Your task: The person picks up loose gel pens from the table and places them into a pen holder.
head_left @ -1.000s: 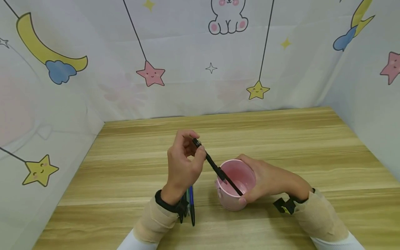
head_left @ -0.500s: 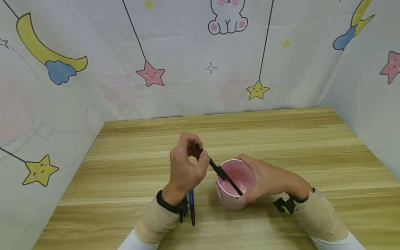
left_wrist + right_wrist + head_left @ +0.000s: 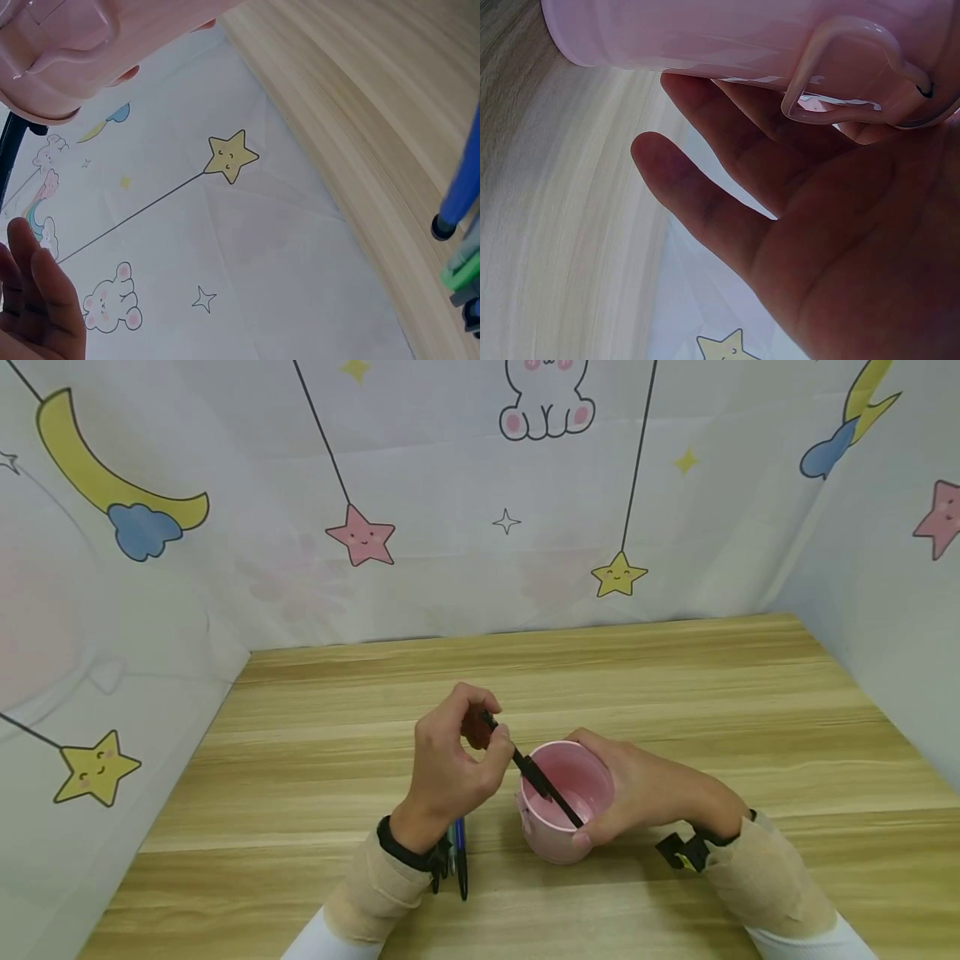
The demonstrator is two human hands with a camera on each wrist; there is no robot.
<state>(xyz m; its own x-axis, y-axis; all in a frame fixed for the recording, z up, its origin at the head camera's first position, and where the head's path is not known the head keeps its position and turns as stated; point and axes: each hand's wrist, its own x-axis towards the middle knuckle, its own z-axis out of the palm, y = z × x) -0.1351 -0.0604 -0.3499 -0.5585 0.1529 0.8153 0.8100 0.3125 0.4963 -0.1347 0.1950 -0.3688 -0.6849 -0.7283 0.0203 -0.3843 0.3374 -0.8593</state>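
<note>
A small pink bucket (image 3: 558, 847) stands upright on the wooden table, its mouth facing up. My right hand (image 3: 637, 785) grips it from the right, thumb at the near rim and fingers round the far side. In the right wrist view the bucket's pink handle (image 3: 847, 112) lies near the palm. Between left thumb and fingers, my left hand (image 3: 457, 760) pinches the upper end of a black pen (image 3: 536, 774). That pen slants down to the right over the left rim, its lower end inside the bucket.
Several pens (image 3: 460, 860), one of them blue (image 3: 463, 176), lie on the table (image 3: 337, 760) beside the left wrist, partly hidden by it. White cloth walls (image 3: 450, 585) printed with stars and moons stand behind and at both sides.
My left hand has moved a little right and down, sliding the black pen farther into the bucket. The right hand and bucket stay where they were.
</note>
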